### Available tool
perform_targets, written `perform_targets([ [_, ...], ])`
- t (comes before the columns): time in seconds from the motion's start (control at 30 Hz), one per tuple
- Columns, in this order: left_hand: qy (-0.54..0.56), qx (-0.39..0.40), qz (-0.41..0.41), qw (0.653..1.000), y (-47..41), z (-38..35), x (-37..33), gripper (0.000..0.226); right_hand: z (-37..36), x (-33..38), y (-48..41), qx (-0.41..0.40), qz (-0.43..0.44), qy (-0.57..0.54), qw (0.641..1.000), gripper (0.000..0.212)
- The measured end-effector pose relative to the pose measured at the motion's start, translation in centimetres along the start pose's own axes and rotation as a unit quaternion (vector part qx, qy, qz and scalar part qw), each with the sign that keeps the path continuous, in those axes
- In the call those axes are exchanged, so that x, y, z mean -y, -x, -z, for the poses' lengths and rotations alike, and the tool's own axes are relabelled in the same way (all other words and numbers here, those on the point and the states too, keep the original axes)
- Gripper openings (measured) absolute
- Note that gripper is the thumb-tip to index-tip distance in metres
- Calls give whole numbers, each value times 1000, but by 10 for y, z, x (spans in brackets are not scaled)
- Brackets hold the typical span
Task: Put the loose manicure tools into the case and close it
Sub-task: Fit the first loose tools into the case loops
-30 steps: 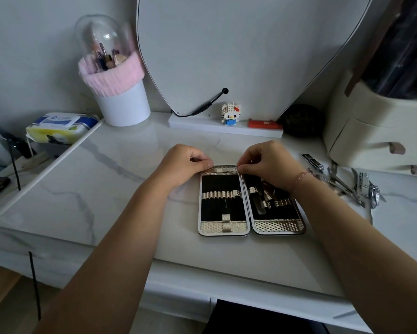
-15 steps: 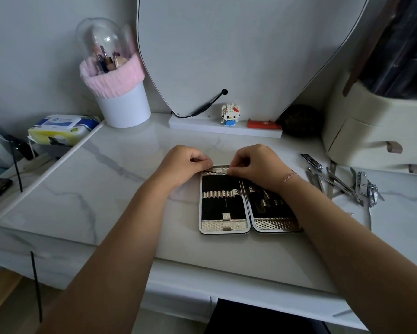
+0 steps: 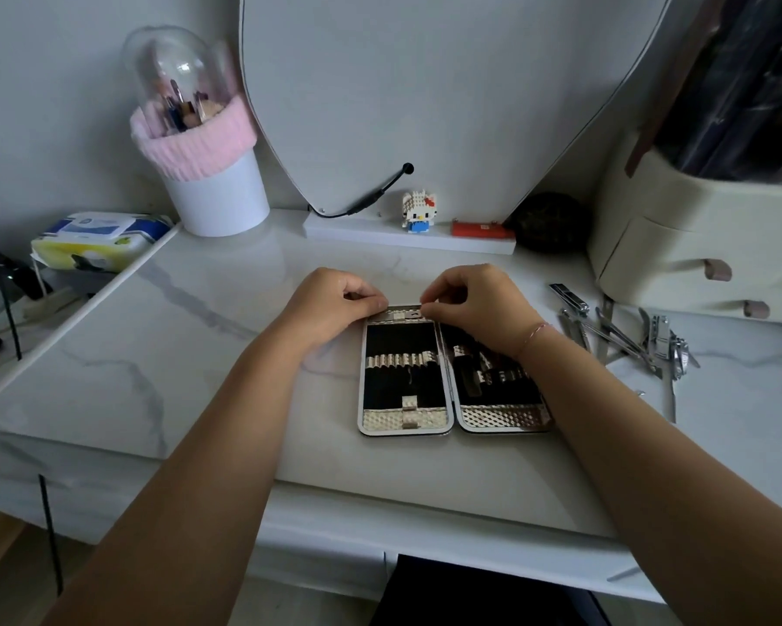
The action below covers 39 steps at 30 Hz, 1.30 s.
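The manicure case (image 3: 402, 386) lies open flat on the marble tabletop (image 3: 163, 345), with black lining and silver mesh bands. My left hand (image 3: 335, 305) holds its far left corner with curled fingers. My right hand (image 3: 475, 300) pinches the far edge of the left half, near the small clasp. My right wrist covers part of the right half, where some tools sit in the loops. Several loose metal tools (image 3: 619, 336) lie in a heap to the right of the case, a nail clipper (image 3: 569, 298) among them.
A white cup with a pink cuff (image 3: 213, 192) and a wipes pack (image 3: 95, 239) stand at the back left. The mirror base (image 3: 407, 239) carries a toy figure (image 3: 418, 212). A cream drawer organiser (image 3: 696, 246) stands right behind the loose tools.
My right hand has slid left, from the far edge of the case's right half to the far edge of the left half. My left hand has stayed at its corner.
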State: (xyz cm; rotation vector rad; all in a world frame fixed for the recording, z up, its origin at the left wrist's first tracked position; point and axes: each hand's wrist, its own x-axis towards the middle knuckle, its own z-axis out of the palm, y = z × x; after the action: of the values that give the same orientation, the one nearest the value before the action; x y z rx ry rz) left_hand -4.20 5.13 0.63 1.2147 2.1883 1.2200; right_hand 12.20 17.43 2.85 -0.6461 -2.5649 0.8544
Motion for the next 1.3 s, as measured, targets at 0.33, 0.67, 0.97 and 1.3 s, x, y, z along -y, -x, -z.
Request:
perform_targets([
  [0.33, 31, -3, 1, 1000, 2, -3, -1, 9, 84, -52, 46, -78, -116, 68, 988, 11],
  [0.67, 26, -5, 7, 1000, 2, -1, 1, 13, 55, -59, 37, -82, -137, 119, 980, 18],
  [0.97, 27, -2, 10, 1000, 2, -1, 1, 11, 73, -63, 41, -131, -168, -92, 973, 14],
  [1.3, 45, 5, 11, 999, 4, 1, -2, 5, 69, -13, 31, -1, -137, -369, 919, 29],
])
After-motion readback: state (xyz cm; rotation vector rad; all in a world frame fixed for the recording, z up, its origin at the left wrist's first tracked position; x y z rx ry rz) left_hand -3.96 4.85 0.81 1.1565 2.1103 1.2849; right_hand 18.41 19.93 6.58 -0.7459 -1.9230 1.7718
